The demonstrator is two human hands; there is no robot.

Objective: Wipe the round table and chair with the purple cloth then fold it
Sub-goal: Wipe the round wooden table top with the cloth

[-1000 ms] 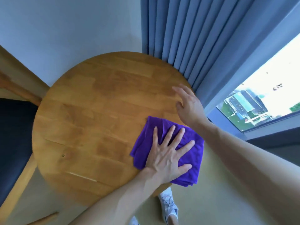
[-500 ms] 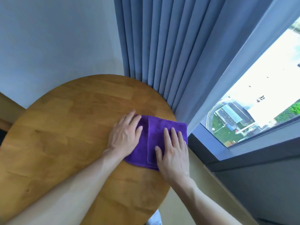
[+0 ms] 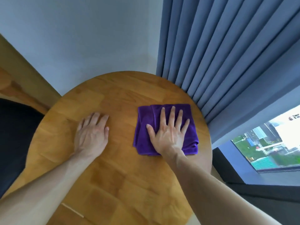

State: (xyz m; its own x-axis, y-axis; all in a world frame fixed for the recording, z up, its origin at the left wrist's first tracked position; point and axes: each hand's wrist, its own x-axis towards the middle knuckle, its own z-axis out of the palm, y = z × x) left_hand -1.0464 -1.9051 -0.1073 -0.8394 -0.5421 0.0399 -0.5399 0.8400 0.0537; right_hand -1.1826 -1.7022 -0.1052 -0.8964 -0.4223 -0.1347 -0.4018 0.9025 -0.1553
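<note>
The round wooden table (image 3: pixel 123 172) fills the middle of the head view. A folded purple cloth (image 3: pixel 144 125) lies flat on its right side, near the curtain. My right hand (image 3: pixel 168 132) presses on the cloth with its fingers spread and straight. My left hand (image 3: pixel 91 132) rests flat on the bare wood to the left of the cloth, apart from it. The chair's dark seat (image 3: pixel 14 137) shows at the left edge, mostly cut off.
A blue curtain (image 3: pixel 219 51) hangs right behind the table's far right rim. A window (image 3: pixel 269 143) sits low on the right. A pale wall (image 3: pixel 81 38) stands behind the table, with a wooden panel (image 3: pixel 24 73) at the left.
My left hand has left the cloth and moved left onto bare wood. My right hand has slid fully onto the cloth. The camera view has swung, showing the chair again.
</note>
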